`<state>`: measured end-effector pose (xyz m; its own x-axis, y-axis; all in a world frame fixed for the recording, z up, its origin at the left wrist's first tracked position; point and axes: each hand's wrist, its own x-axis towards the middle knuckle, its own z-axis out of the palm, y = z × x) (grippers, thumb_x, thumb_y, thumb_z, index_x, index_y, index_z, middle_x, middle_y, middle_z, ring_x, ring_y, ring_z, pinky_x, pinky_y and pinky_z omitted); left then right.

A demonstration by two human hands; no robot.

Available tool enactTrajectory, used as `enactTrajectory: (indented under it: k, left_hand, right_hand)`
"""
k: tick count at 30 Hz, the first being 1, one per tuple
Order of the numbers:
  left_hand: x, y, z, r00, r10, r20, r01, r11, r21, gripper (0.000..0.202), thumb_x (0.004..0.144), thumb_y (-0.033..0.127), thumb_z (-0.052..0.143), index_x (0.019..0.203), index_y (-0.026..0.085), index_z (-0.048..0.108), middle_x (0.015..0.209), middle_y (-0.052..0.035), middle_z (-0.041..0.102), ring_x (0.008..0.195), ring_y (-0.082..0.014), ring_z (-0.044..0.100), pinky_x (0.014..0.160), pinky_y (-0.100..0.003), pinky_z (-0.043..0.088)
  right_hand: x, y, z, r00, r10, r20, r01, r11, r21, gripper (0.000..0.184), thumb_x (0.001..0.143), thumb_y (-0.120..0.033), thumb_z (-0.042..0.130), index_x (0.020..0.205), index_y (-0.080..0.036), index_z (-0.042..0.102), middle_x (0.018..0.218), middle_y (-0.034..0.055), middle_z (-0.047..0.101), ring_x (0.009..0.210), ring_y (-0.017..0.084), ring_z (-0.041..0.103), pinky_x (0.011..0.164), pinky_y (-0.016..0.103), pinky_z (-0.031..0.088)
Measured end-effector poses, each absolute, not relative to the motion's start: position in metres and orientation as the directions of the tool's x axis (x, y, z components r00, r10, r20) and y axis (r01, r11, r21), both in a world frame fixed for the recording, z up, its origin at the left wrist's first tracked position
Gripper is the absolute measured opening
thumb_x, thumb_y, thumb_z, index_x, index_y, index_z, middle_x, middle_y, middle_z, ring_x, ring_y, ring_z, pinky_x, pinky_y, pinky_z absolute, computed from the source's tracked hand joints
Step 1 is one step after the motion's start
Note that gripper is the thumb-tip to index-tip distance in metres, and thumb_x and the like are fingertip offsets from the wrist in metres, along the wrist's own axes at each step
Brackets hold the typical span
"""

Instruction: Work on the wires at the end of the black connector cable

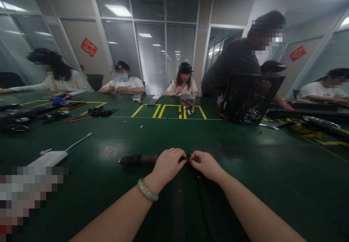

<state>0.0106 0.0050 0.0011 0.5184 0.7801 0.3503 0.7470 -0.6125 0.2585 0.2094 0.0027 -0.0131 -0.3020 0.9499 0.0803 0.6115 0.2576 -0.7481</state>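
Observation:
A dark cylindrical tool (145,159) with a black ringed end and a small tip at its left lies on the green table. My left hand (169,163) rests over the tool's right end, thumb and finger pinched together. Facing it, my right hand (205,165) is pinched too, its fingertips almost meeting the left ones. A small dark piece (187,158) shows between the fingertips; its kind is too small to make out. Below my right hand, a black cable (201,198) runs down toward the table's near side.
At left lies a white power strip-like object (49,159) with a thin rod or cord. Beyond are cable bundles (99,111), a wired metal box (188,100) and an open black computer case (242,100). Several people sit around the table; one person (231,63) stands leaning at right.

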Motion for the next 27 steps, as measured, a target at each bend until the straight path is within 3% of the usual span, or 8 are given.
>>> enactTrajectory:
  k: [27]
  left_hand:
    - [0.0115, 0.0042, 0.0019, 0.502, 0.788, 0.357, 0.759, -0.599, 0.255, 0.013, 0.085, 0.027, 0.062, 0.097, 0.022, 0.061, 0.096, -0.0018, 0.064, 0.092, -0.0206, 0.059, 0.084, -0.034, 0.044]
  right_hand:
    - [0.2093, 0.0038, -0.0142, -0.316, 0.947, 0.05, 0.576, 0.234, -0.783, 0.015, 0.085, -0.029, 0.059, 0.09, -0.018, 0.068, 0.078, 0.001, 0.069, 0.067, 0.014, 0.061, 0.058, 0.021, 0.041]
